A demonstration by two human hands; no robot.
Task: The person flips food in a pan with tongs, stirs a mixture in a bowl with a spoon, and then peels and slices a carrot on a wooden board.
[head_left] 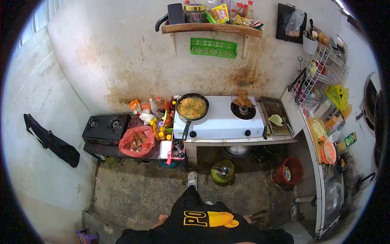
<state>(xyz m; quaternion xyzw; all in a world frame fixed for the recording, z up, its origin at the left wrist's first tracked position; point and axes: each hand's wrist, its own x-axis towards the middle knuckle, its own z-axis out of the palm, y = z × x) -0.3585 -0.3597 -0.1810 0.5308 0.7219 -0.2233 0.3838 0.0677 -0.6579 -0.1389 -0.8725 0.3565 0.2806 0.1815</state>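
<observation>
My left hand (161,220) hangs low beside the black shirt, partly covered by it, its fingers not clearly seen. On the other side my right hand (248,219) shows only as a small dim patch by the hem. Neither touches anything on the counter. Ahead, a black frying pan (205,114) holds golden food in oil on the left burner of a white gas stove (219,130). Above the right burner (243,113) rests what looks like a round strainer with browned fried pieces (242,97).
A metal tray (276,127) with a pale green leaf-shaped item lies right of the stove. Bottles, a red plastic bag (140,150) and a black stove (103,132) crowd the left table. A green gas cylinder (222,179) and red bin (280,175) stand on the floor.
</observation>
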